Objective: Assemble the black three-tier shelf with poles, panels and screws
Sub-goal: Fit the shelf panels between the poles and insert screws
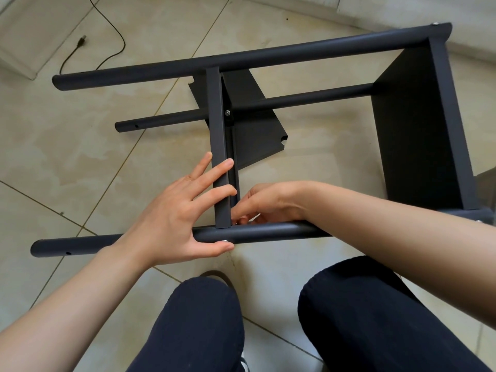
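I see left hand (185,213) spread flat, fingers on middle panel (218,146), thumb under near pole (263,232). Right hand (265,202) curled behind panel; contents hidden, can't tell

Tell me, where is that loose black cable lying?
In the head view, the cable lies on the tiled floor at upper left, beyond the shelf's far pole, clear of both hands.

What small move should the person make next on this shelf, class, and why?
Probably steady the screw head with the left hand while the right hand turns the fastener inside the joint. The middle panel already meets the near pole there, the left thumb lies by the screw head, and the right fingers pinch something small at that corner, though what cannot be told.
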A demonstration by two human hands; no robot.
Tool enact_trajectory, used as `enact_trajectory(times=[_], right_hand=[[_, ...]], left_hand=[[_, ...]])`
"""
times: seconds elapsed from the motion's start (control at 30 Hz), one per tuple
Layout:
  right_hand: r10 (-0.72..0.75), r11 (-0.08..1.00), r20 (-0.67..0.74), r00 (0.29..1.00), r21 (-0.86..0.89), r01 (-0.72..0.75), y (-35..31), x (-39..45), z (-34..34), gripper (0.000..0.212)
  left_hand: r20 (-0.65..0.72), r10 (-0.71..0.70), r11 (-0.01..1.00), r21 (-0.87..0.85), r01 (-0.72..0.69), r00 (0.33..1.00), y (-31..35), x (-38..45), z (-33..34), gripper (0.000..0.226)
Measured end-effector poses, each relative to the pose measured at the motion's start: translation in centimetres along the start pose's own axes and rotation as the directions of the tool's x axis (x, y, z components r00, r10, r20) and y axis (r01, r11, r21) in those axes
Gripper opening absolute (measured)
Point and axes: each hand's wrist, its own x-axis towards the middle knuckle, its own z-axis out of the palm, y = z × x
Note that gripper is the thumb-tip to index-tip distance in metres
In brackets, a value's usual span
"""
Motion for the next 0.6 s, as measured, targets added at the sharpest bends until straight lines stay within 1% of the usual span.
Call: enact_trajectory(times=[0.1, 0.27, 0.5, 0.6], right_hand=[[-0.001, 1.000, 0.008, 1.000, -0.007, 0.001, -0.18, 0.07, 0.16, 0.015], [0.006, 0.997, 0.045, 0.999, 0.071, -0.010, 0.12, -0.10, -0.31, 0.021], [-0.022, 0.999, 0.007, 1.000, 0.024, 0.021, 0.23, 0.08, -0.16, 0.021], [-0.032, 0.999, 0.015, 0.999, 0.030, 0.031, 0.21, 0.04, -0.18, 0.022]], left_hand=[[-0.002, 0.000, 1.000, -0.003, 0.000, 1.000, -0.03, -0.03, -0.01, 0.073], [-0.002, -0.002, 1.000, -0.004, 0.002, 1.000, -0.01, -0.02, -0.04, 0.073], [-0.004, 0.004, 1.000, -0.012, -0.004, 1.000, -0.05, 0.00, 0.03, 0.073], [-0.004, 0.005, 1.000, -0.013, -0.005, 1.000, -0.06, 0.01, 0.06, 0.072]])
